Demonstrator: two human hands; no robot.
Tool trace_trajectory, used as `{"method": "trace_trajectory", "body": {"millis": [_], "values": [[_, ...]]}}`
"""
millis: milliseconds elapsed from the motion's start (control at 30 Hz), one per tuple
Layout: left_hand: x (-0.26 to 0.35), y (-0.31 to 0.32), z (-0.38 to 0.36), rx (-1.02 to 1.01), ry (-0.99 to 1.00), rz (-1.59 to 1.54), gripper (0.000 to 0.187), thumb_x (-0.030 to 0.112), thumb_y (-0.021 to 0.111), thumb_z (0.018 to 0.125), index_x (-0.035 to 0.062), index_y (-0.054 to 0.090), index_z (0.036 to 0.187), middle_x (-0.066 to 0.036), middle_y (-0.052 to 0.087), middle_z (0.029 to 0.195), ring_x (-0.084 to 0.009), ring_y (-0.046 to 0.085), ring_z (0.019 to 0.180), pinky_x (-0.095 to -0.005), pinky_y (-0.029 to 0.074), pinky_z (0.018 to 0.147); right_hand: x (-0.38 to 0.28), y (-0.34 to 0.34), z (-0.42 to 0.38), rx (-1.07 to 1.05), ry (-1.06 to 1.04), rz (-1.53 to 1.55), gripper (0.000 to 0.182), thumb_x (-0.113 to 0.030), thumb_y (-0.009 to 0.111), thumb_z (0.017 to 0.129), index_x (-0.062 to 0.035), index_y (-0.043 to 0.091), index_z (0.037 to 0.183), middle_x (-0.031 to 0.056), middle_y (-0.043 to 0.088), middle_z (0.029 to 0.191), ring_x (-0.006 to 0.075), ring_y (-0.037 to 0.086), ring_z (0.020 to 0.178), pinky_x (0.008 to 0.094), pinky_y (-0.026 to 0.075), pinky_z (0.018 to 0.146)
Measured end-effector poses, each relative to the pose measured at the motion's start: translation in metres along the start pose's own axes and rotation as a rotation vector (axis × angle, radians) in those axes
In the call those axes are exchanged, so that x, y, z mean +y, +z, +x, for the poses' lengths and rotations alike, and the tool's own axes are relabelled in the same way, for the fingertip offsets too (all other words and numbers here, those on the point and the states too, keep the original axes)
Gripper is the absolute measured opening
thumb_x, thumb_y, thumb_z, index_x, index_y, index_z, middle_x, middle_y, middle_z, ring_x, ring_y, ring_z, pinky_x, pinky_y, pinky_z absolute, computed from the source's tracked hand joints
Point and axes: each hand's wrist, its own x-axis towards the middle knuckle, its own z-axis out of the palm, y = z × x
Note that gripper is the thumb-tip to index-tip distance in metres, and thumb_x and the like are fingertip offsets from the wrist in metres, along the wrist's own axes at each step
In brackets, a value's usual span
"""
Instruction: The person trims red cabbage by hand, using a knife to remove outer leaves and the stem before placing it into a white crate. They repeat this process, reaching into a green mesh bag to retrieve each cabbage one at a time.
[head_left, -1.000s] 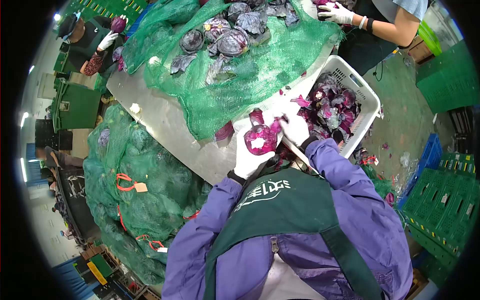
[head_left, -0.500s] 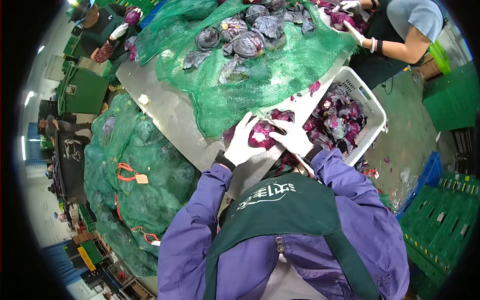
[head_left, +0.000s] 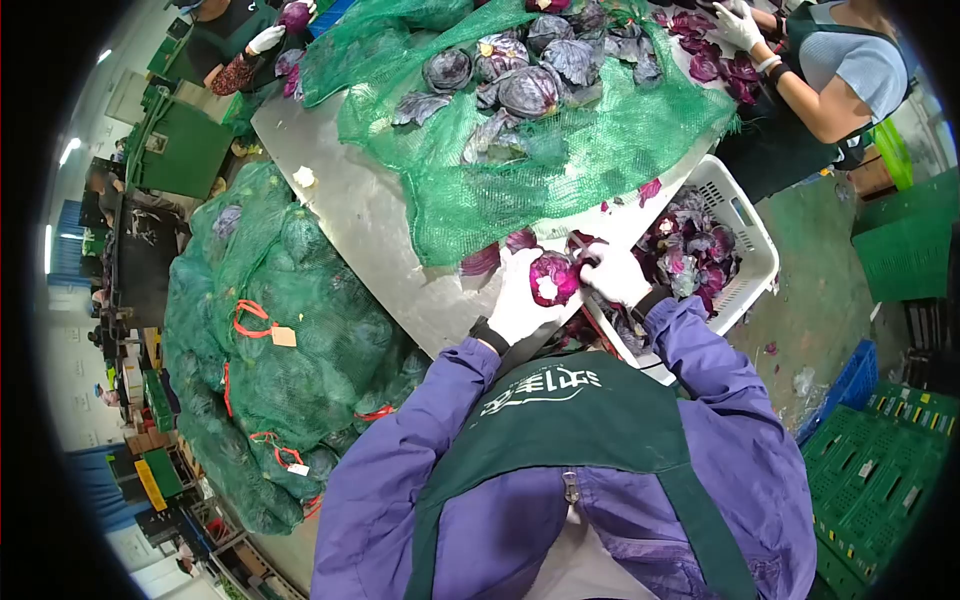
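My left hand [head_left: 520,305], in a white glove, cups a red cabbage head [head_left: 553,277] with its pale cut stem facing up. My right hand [head_left: 617,277], also gloved in white, grips the cabbage's right side, where a dark outer leaf sticks up. Both hands hold the head just above the near edge of the steel table [head_left: 340,215]. A white plastic crate [head_left: 752,262] full of purple leaf trimmings stands right of my hands, below table level.
Green netting [head_left: 560,170] with several red cabbages [head_left: 530,90] covers the table's far part. Netted sacks of cabbage [head_left: 290,340] are piled at the left. A co-worker's gloved hand [head_left: 738,25] works at top right, another person [head_left: 235,45] at top left. Green crates [head_left: 880,450] stand at the right.
The cabbage has turned in my hands: its white stem end was hidden half a second ago and faces up again now. My view has shifted, so the table sits lower in frame.
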Motion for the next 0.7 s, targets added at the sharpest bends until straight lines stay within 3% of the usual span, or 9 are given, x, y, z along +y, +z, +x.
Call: {"method": "trace_trajectory", "body": {"millis": [33,67,167,233,367,433,500,567,700], "values": [[0.0,0.0,-0.001,0.0,0.002,-0.003,0.094,0.02,0.086,0.055,0.0027,0.036,0.133,-0.018,0.042,0.128,-0.0333,0.043,0.121,-0.042,0.037,0.104,0.009,0.004,-0.002,0.152,-0.039,-0.067,0.028,-0.028,0.061,0.078,-0.0025,0.062,0.091,0.0186,0.065,0.086,0.0362,0.063,0.08,0.0428,0.051,0.072],[0.001,0.0,-0.002,0.002,-0.013,-0.06,0.094,0.02,0.086,0.055,0.0026,0.037,0.133,-0.018,0.043,0.127,-0.0335,0.044,0.121,-0.042,0.037,0.104,0.008,-0.005,0.0,0.038,0.211,-0.102,0.03,-0.027,0.061,0.082,-0.0049,0.062,0.103,0.0198,0.064,0.091,0.0366,0.063,0.084,0.043,0.051,0.074],[0.004,0.002,0.002,0.014,-0.035,-0.082,0.093,0.02,0.086,0.055,0.0023,0.037,0.132,-0.018,0.043,0.127,-0.0338,0.044,0.12,-0.0419,0.038,0.103,-0.003,0.009,-0.005,0.41,-0.071,0.13,0.036,-0.026,0.069,0.081,-0.0059,0.061,0.109,0.0117,0.065,0.09,0.0266,0.063,0.075,0.0362,0.052,0.069],[0.012,0.001,0.005,0.001,-0.047,-0.084,0.09,0.021,0.085,0.054,0.0019,0.039,0.129,-0.018,0.044,0.125,-0.0345,0.045,0.118,-0.0425,0.038,0.102,-0.053,-0.024,-0.011,-0.051,0.11,0.105,0.057,-0.037,0.075,0.073,-0.0002,0.057,0.113,0.0158,0.063,0.1,0.0286,0.063,0.095,0.0376,0.05,0.082],[0.004,0.008,0.005,0.02,0.022,0.051,0.089,0.024,0.084,0.054,0.0024,0.04,0.128,-0.019,0.045,0.124,-0.0356,0.045,0.118,-0.0445,0.038,0.102,-0.032,-0.005,-0.004,0.041,0.0,0.175,0.048,-0.032,0.077,0.069,-0.0001,0.06,0.101,0.0167,0.065,0.088,0.0296,0.065,0.085,0.0404,0.051,0.075],[0.006,0.008,0.004,0.012,0.026,0.022,0.089,0.025,0.084,0.054,0.0026,0.04,0.129,-0.019,0.045,0.124,-0.036,0.045,0.118,-0.0451,0.038,0.102,-0.025,-0.008,0.002,-0.133,0.052,0.161,0.044,-0.024,0.073,0.068,0.0009,0.061,0.102,0.0185,0.066,0.084,0.0302,0.066,0.083,0.0403,0.052,0.073],[0.008,0.008,0.005,0.003,0.014,0.025,0.089,0.024,0.083,0.055,0.0035,0.04,0.13,-0.02,0.044,0.127,-0.0367,0.043,0.121,-0.0453,0.037,0.104,-0.031,-0.009,-0.004,-0.092,0.069,0.051,0.039,-0.019,0.067,0.07,-0.0009,0.061,0.104,0.0187,0.065,0.081,0.0311,0.066,0.081,0.0395,0.052,0.072],[0.011,0.009,0.005,0.013,0.032,0.048,0.089,0.024,0.083,0.055,0.0039,0.04,0.131,-0.02,0.043,0.128,-0.0371,0.042,0.123,-0.0453,0.036,0.105,-0.026,-0.005,-0.007,0.152,-0.171,-0.055,0.035,-0.02,0.063,0.073,-0.003,0.061,0.104,0.0171,0.064,0.075,0.031,0.064,0.074,0.0387,0.051,0.068],[0.015,-0.001,0.001,-0.06,-0.007,-0.038,0.089,0.023,0.082,0.056,0.0048,0.04,0.132,-0.02,0.042,0.132,-0.0382,0.037,0.128,-0.0457,0.032,0.108,0.017,0.001,0.007,0.157,0.218,0.103,0.021,-0.022,0.063,0.076,-0.0014,0.057,0.077,0.0189,0.058,0.07,0.0338,0.059,0.068,0.0397,0.047,0.063]]}}
